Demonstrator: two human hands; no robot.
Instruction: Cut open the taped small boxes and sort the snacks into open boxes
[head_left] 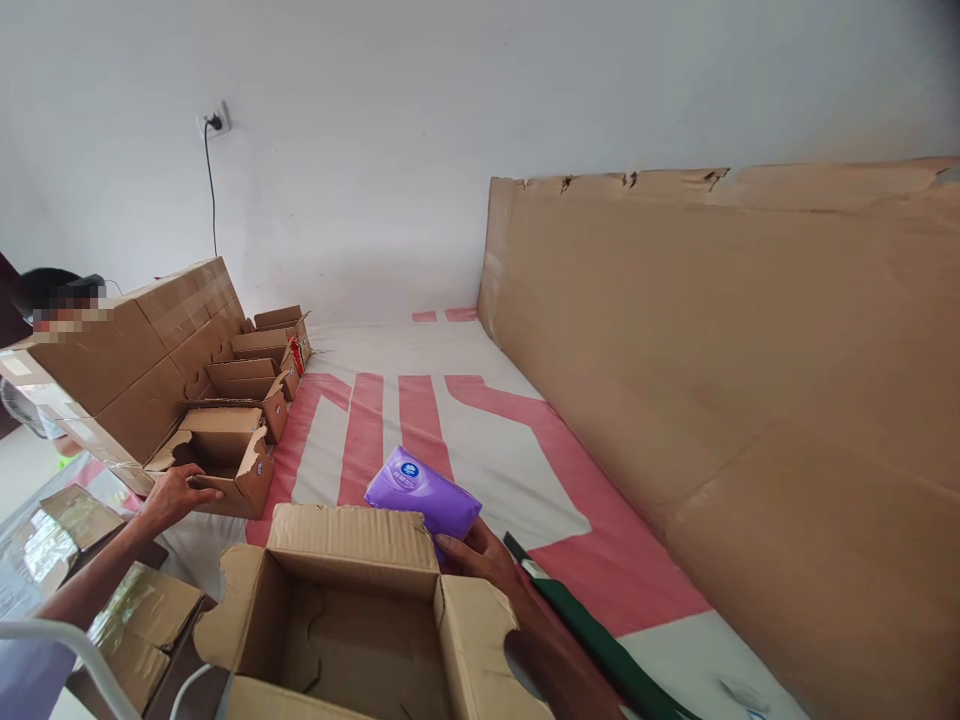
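My right hand point(487, 560) is closed around the lower right end of a purple soft pack of tissues point(420, 490) with a round blue logo. The pack is tilted just beyond a large open cardboard box point(349, 535), which stands right in front of me with its flaps up and a bare inside. At the left, my left hand point(176, 495) grips the near rim of a smaller open cardboard box point(251, 485), the nearest of a row. Part of my right forearm is hidden behind the large box's right flap.
Several more open boxes point(244, 380) line a long cardboard partition point(157, 340). A tall cardboard panel point(750, 400) borders the red-and-white sheet point(420, 400) on the right. A dark green strip point(592, 630) lies beside my right arm. Taped boxes point(146, 620) sit lower left. Another person's head shows behind the partition.
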